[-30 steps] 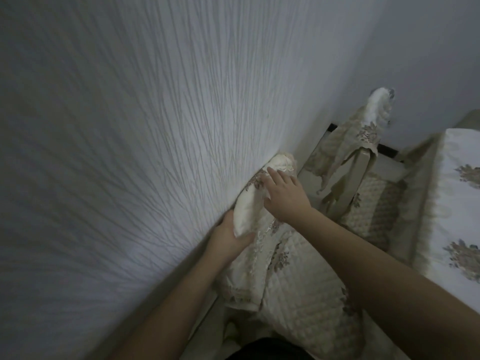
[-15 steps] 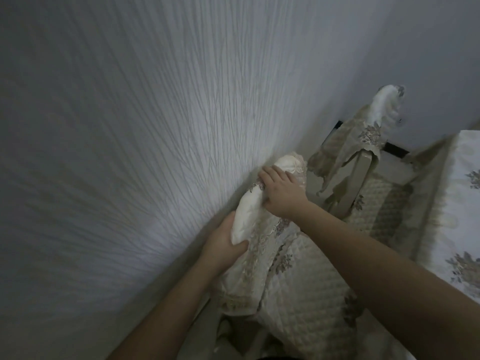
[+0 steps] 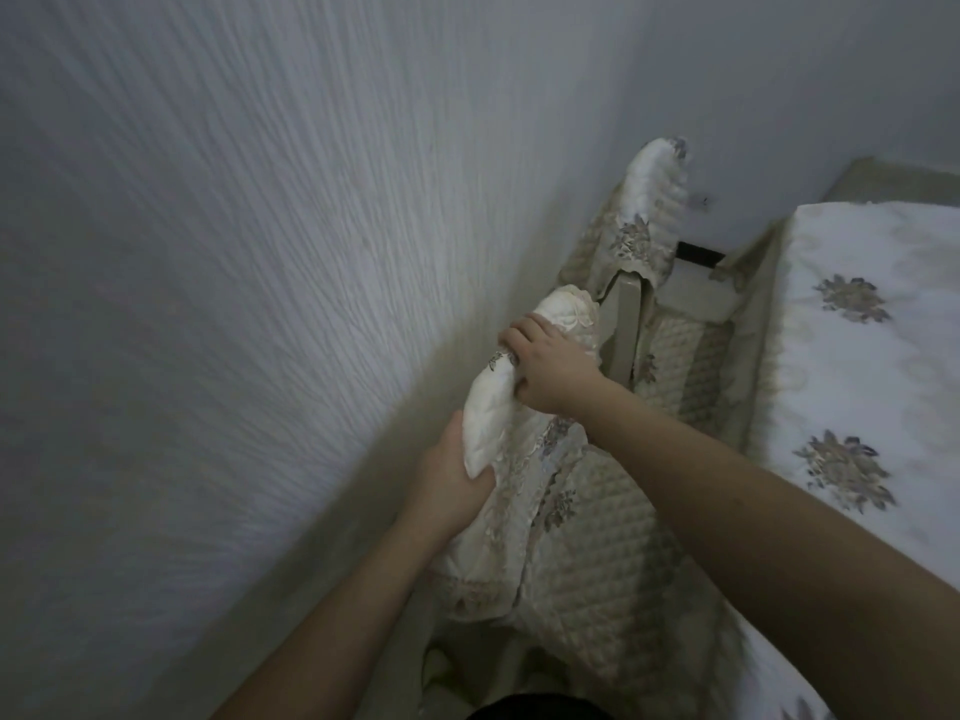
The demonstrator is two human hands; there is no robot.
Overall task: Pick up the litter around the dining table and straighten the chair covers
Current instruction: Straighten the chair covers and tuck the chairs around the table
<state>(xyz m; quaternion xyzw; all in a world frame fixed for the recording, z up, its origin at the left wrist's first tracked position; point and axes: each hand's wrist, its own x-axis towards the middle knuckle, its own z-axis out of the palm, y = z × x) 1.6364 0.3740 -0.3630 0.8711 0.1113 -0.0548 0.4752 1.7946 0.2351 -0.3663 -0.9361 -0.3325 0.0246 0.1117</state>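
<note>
- Near chair cover (image 3: 524,491): cream fabric, lace-edged, with grey-brown floral embroidery; it sits over the backrest of the nearer chair, which stands close against the wall
- Its top edge is bunched into a thick padded roll running diagonally along the top of the backrest; below the roll the fabric hangs in creases
- Left hand (image 3: 452,485): grip closed on the lower end of the roll, thumb across the front of the fabric
- Right hand (image 3: 550,366): grip closed on the upper part of the roll, fingers curled over its top edge toward the wall
- Quilted seat pad (image 3: 597,574): beige, diamond-stitched, lying on the near chair's seat just beside the hanging cover
- Far chair cover (image 3: 644,220): same cream and floral fabric, draped over the second backrest further along the wall; its white top is upright, its lower edge hangs unevenly, and part of the chair frame (image 3: 623,324) shows beneath
- Worktop (image 3: 872,366): at right, draped in a white cloth with grey floral motifs; its fringed edge hangs beside both chairs
- Wall (image 3: 234,278): pale, with a fine streaked texture, filling the left of the view; lighting is dim
- No litter can be made out in this view
</note>
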